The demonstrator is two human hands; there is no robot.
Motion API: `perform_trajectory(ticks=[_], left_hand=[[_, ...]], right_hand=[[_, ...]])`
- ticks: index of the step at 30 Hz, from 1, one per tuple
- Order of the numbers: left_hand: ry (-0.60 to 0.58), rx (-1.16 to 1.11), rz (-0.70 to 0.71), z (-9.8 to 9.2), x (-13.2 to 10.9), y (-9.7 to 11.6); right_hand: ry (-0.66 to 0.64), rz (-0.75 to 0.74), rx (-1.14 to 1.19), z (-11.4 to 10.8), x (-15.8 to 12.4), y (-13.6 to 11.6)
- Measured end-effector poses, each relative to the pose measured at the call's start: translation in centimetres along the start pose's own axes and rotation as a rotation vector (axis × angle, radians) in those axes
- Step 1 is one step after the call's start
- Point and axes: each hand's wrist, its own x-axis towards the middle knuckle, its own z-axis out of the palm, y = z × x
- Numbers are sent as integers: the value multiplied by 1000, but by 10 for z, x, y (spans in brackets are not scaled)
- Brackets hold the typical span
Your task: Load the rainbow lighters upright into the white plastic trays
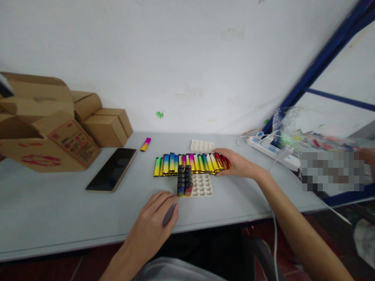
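Observation:
A row of shiny multicoloured lighters [191,164] lies side by side across the table. My right hand [234,163] closes around the right end of this row, at the red and gold lighters, fingers behind and thumb in front. Before the row sits a white moulded tray [202,185] with round pockets. Two columns of upright lighters [184,181], black tops up, fill its left side; the pockets on its right side show bare. My left hand [158,212] is at the tray's near left corner, thumb and fingertips drawn close together there.
Another white tray [202,146] lies behind the row. A single pink and yellow lighter [145,144] and a dark phone [113,169] lie to the left, near cardboard boxes [67,136]. On the right are a power strip [272,150] with cables, a blue frame [319,58] and another person's hand [367,156].

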Motion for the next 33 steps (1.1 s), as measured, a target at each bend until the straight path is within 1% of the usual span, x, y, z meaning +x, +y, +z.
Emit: perform_trajectory(ticks=[3,5,8,11,12,14,18,20,22,24,28,31,33], left_hand=[[-5,-4,-4,0,-1,0],[-1,-9,-4,0,0,0],[7,-12,1,0,0,0],[0,-9,0,0,0,-1],[-2,-8,0,0,0,-1],[4,-3,4,1,0,-2],[9,6,3,0,-1,-2],[-3,5,0,0,-1,-2],[-3,4,3,0,-1,-2],[2,5,9,0,-1,-2],[3,10,17,1,-2,-4],[1,13,13,1,-3,-4],[-1,13,8,1,-4,-4]], right_hand=[[-15,12,11,-1,2,0],[6,1,20,-7,0,-4],[81,-12,46,-17,-7,-13],[199,45,142,-22,-15,-21],[231,75,217,-22,-17,-23],[282,120,435,-18,-20,-28],[348,162,895,-3,-20,-43],[361,234,1047,4,-19,-52],[364,307,1140,7,-18,-63],[366,323,1177,8,-17,-73],[377,296,1208,7,-17,-90],[332,304,1165,11,-19,-99],[281,265,1146,15,-21,-105]])
